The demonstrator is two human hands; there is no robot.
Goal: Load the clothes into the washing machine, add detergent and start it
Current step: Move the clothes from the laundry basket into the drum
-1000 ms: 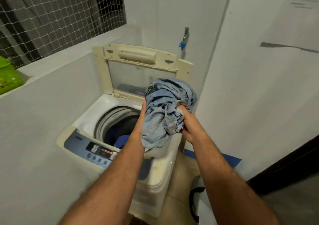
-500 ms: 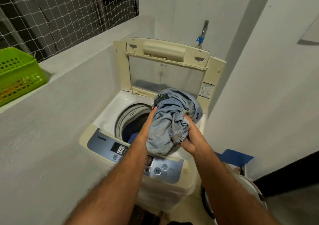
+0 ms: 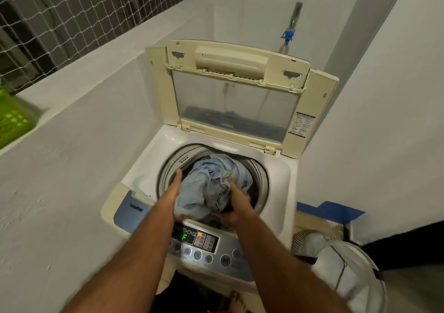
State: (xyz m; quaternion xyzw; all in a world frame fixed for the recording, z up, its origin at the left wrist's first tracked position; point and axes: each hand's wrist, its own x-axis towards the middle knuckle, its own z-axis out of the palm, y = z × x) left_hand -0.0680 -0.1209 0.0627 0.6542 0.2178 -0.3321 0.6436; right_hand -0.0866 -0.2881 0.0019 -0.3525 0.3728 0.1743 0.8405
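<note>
A top-loading white washing machine (image 3: 280, 180) stands in front of me with its cream lid (image 3: 235, 89) raised upright. A bundle of light blue clothes (image 3: 211, 183) fills the mouth of the drum (image 3: 260, 180). My left hand (image 3: 174, 192) presses flat against the bundle's left side. My right hand (image 3: 234, 202) grips its lower right part, fingers curled into the fabric. Darker laundry shows below the bundle. The control panel (image 3: 204, 243) at the machine's front shows a lit green "F".
A white wall ledge (image 3: 72, 91) runs along the left, with a green basket (image 3: 13, 120) on it and netting above. A white laundry basket (image 3: 348, 272) sits at the lower right. A blue tap (image 3: 287, 35) hangs on the back wall.
Both hands have carried the blue bundle down from above the machine into the drum opening. The view has moved closer and looks more steeply down.
</note>
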